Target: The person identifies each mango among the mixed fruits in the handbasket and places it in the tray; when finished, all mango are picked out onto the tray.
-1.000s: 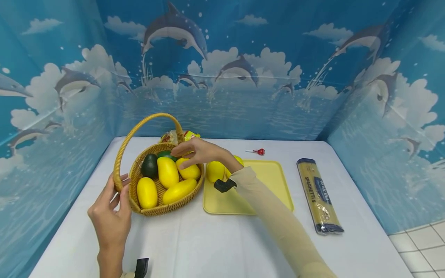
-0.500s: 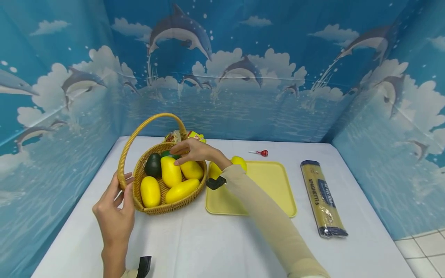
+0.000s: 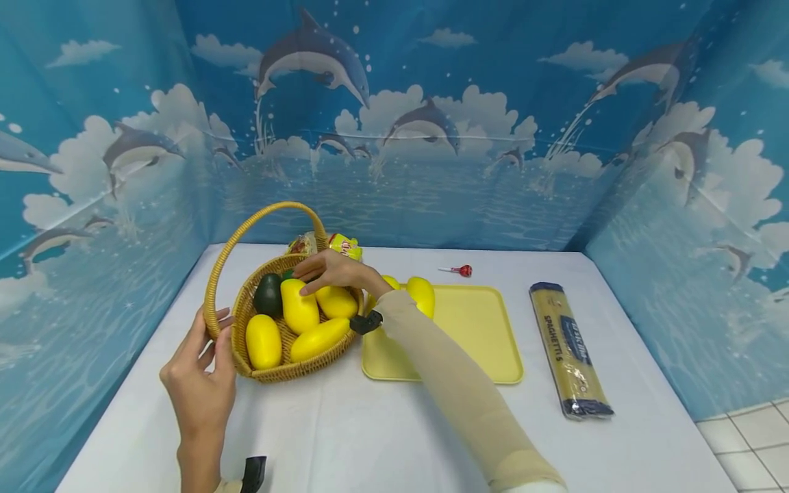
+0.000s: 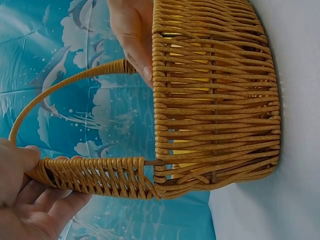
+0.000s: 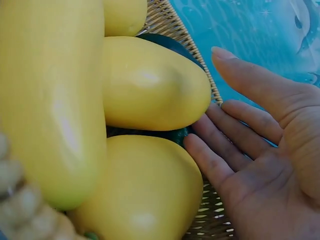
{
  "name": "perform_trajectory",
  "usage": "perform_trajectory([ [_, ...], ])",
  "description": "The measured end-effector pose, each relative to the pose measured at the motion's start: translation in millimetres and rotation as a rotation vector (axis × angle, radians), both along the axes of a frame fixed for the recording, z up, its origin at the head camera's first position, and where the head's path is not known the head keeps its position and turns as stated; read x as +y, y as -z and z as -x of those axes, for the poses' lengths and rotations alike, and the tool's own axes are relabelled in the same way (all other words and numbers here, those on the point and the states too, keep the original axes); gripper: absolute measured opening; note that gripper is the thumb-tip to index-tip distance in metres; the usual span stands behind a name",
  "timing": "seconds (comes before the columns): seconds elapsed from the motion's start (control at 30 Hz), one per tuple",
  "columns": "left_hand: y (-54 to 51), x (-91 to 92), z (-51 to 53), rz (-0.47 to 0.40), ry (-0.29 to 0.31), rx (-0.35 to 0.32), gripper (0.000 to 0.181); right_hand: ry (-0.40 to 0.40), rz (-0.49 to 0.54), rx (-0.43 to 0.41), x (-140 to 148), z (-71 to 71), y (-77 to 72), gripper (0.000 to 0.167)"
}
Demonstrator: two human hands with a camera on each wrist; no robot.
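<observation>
A wicker basket with a tall handle holds several yellow mangoes, a dark green fruit and another green one mostly hidden by a hand. My left hand grips the lower left of the handle, thumb and fingers around it, as the left wrist view shows. Over the back right of the basket, my right hand reaches in. In the right wrist view its fingers are extended beside the mangoes, fingertips near the green fruit, with nothing gripped.
Right of the basket lies a yellow tray with yellow fruits at its left, partly behind the right arm. A red lollipop lies behind it, a spaghetti pack at the right. Colourful packets stand behind the basket.
My right hand has moved left, deeper over the basket, and now covers more of the green fruit at the back. My left hand keeps its hold on the handle.
</observation>
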State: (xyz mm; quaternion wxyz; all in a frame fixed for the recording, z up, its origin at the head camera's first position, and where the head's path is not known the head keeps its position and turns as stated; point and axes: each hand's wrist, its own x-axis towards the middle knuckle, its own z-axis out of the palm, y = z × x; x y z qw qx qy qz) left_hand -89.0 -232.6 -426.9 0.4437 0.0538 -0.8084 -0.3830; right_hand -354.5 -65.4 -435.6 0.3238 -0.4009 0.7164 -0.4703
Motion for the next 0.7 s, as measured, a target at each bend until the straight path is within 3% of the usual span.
perform_trajectory([
  [0.3, -0.7, -1.0, -0.2, -0.002, 0.014, 0.013, 0.055, 0.012, -0.084, 0.142, -12, -7.0, -2.2, 0.063],
  [0.47, -0.5, 1.1, 0.0, 0.007, 0.024, -0.001, 0.056, 0.030, -0.100, 0.158, -11, -11.2, -2.7, 0.061],
  [0.7, 0.2, 0.7, -3.7, 0.008, 0.004, 0.008, 0.055, -0.022, -0.088, 0.141, -12, -12.3, -1.7, 0.055],
])
